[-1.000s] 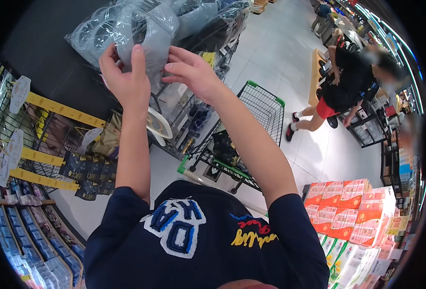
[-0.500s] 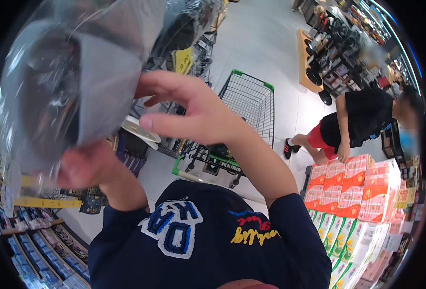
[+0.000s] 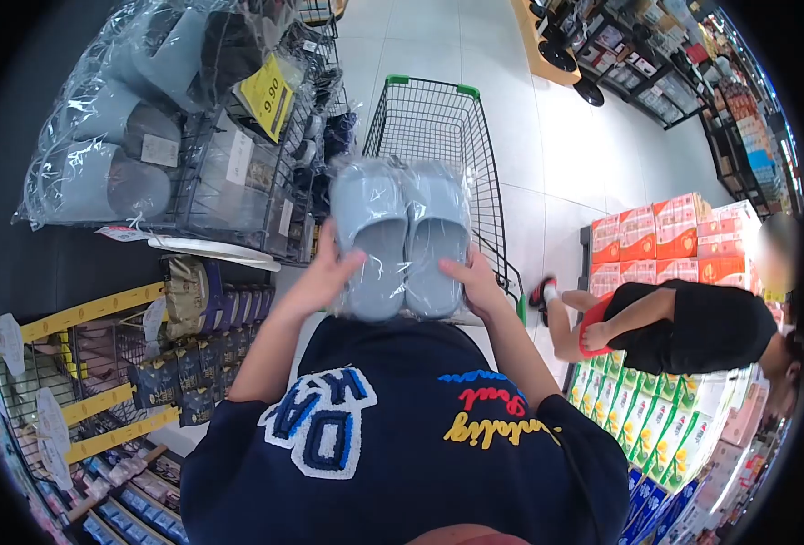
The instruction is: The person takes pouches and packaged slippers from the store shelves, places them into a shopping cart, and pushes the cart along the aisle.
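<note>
A pair of light grey slippers in a clear plastic bag is held up in front of my chest, soles turned away and toe straps toward the far side. My left hand grips the left edge, its thumb lying over the left slipper's heel part. On the other side my right hand pinches the right slipper's edge, thumb on top. Beyond the slippers stands a black wire shopping cart with green corners, partly covered by them. To the left, more bagged grey slippers sit on a rack.
A yellow 9.90 price tag hangs on the slipper rack. Wire shelves with yellow strips are at the lower left. On the right, a person in black is beside stacked red-and-white tissue packs.
The bagged slippers have come from the upper left to the middle, before my chest, and both hands now hold their sides. The cart shows farther left; the other person appears lower.
</note>
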A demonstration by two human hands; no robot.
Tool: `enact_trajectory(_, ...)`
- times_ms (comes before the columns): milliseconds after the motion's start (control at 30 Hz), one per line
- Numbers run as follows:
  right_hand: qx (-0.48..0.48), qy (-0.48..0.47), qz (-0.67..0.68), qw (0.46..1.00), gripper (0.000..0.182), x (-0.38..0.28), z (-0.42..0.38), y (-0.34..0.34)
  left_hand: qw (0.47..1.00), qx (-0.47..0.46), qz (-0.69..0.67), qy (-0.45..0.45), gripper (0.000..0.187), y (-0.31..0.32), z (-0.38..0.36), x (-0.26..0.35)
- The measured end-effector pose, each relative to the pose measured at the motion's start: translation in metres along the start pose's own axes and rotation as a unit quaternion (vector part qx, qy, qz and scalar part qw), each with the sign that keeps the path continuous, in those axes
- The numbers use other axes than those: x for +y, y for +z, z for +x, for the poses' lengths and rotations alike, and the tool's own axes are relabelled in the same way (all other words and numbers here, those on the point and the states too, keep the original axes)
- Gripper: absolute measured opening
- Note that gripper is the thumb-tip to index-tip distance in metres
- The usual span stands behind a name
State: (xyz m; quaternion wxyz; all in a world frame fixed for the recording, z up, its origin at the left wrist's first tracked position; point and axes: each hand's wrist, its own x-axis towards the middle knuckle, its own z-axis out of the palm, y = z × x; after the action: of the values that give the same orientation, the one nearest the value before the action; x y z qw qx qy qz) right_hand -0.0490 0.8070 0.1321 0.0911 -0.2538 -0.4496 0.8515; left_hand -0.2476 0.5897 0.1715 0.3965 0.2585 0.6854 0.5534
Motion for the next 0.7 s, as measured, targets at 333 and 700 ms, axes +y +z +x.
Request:
enact_trajectory(333,0.105,-0.013,0.007,0.994,0.058,-0.017,0.089,-0.067,0.984,0.019,0.174,0.045,0.112,0.013,0.107,-0.057)
enact_trajectory(700,0.095,0.016,-0.06,0.994,0.068,-0.001,0.079,-0.035,0.994,0.008,0.069,0.087,0.048,-0.016,0.084,-0.004)
